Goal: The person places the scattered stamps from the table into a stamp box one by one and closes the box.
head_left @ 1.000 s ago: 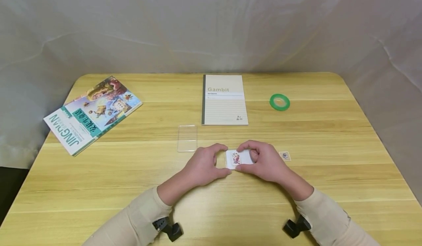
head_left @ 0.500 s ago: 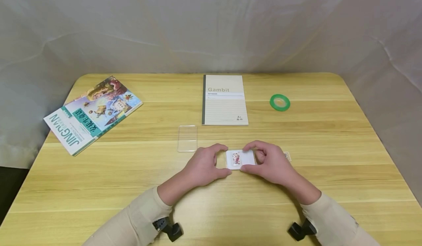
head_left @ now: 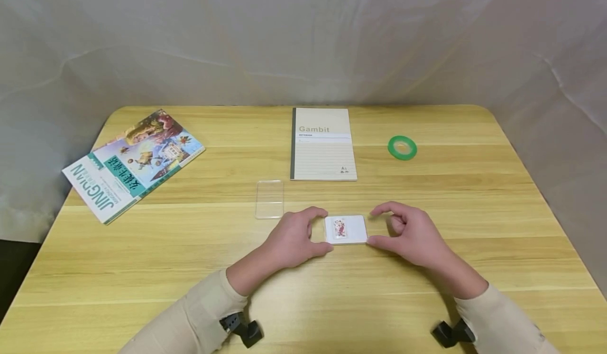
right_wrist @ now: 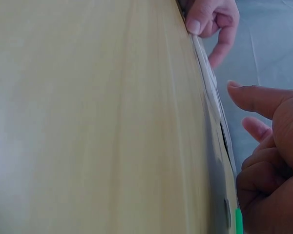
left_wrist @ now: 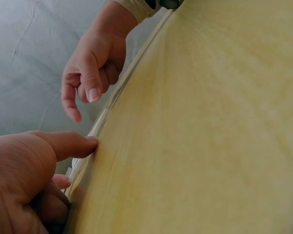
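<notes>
1. Small white card [head_left: 345, 229] with a red figure printed on it lies flat on the tabletop [head_left: 474, 196], near-centre, long side running left-right.
2. Left hand [head_left: 293, 236]: grip pinches the card's left end, thumb on the near corner, forefinger curled over the far corner. Left wrist view confirms the thumb tip pressed on the card edge.
3. Right hand [head_left: 411, 233]: just right of the card, fingers loosely curled, holding nothing. Thumb tip sits at the card's near right corner; touching or just clear, cannot tell. Forefinger arches above the tabletop, apart from the card.
4. Clear plastic sleeve [head_left: 269, 199] lies flat just far-left of the left hand, not touched.
5. Notebook [head_left: 323, 143] marked "Gambit" lies beyond the card, centre, closed.
6. Green tape roll [head_left: 402, 147] sits far right of the notebook, well apart from both hands.
7. Picture book [head_left: 134, 163] lies at the far left, turned at an angle, one corner overhanging the tabletop's left edge.
8. Both forearms in beige sleeves.
</notes>
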Demonstrator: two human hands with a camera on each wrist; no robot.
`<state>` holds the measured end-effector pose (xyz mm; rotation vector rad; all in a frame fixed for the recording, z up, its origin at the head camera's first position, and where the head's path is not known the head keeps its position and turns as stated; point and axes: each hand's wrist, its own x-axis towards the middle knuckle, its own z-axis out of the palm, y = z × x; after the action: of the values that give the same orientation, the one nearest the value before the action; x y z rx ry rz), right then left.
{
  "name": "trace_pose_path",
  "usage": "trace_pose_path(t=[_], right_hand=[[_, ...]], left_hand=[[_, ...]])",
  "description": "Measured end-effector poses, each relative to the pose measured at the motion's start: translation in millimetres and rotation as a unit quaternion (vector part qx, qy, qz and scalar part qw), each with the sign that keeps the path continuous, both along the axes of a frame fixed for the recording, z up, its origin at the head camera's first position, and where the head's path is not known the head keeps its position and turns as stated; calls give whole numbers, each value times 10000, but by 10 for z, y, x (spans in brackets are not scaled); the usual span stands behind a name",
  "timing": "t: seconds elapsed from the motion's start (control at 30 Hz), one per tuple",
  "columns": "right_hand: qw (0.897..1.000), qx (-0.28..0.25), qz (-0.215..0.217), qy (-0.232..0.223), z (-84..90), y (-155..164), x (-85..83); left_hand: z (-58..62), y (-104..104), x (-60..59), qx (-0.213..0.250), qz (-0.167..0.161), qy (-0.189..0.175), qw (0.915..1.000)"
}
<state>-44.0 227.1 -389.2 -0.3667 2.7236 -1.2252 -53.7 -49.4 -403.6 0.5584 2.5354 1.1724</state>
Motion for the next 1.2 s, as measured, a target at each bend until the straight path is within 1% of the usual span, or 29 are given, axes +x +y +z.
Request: trace_pose_path(t=[0.23,0.63,0.97,1.2], right_hand=[[9999,26,-142,17,12,161,30],[9995,234,-143,136,47,333,54],[9989,374,-180,238,-1,492,49],[9984,502,-146,222,-16,575,42]], left_hand=[[-4,-2,2,-4,-5,-5,10000],[6,-1,7,-4,5,-31,10000],[-1,3,6,-34,-9,-34,10000],[-8,2,4,-27,-9,-26,10000]])
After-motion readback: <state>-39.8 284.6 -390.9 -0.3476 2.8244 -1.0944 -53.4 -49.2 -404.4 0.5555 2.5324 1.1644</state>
